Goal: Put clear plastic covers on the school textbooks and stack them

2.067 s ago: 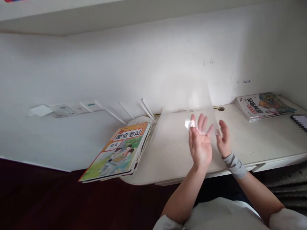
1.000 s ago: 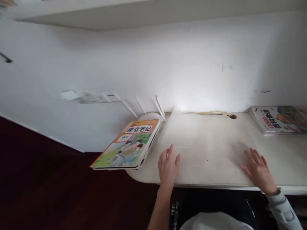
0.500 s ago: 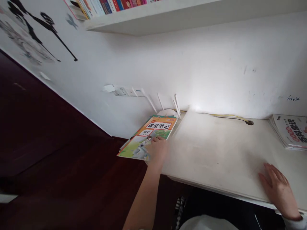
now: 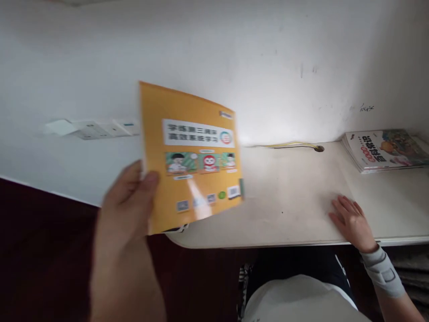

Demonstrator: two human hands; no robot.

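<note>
My left hand (image 4: 130,192) grips a yellow-orange book (image 4: 201,143) by its left edge, thumb on the cover facing me. The book is held up in front of the wall, above the desk's left end. Its cover bears Chinese text, three cartoon pictures and small codes along the bottom. A strip of something dark green shows at its right edge; whether it is a second book I cannot tell. My right hand (image 4: 351,221), with a grey wrist brace (image 4: 384,270), lies flat on the white desk (image 4: 268,197), fingers spread.
A stack of magazines (image 4: 385,150) lies at the desk's back right. Thin cables run along the wall to a cable hole (image 4: 319,148). Wall sockets (image 4: 97,129) with a white plug (image 4: 60,127) are at left. The raised book covers the desk's back left corner.
My left hand, earlier on the books at the desk's left end, has lifted and now holds up a book with its yellow-orange side showing. My right hand still rests on the desk. The view has shifted.
</note>
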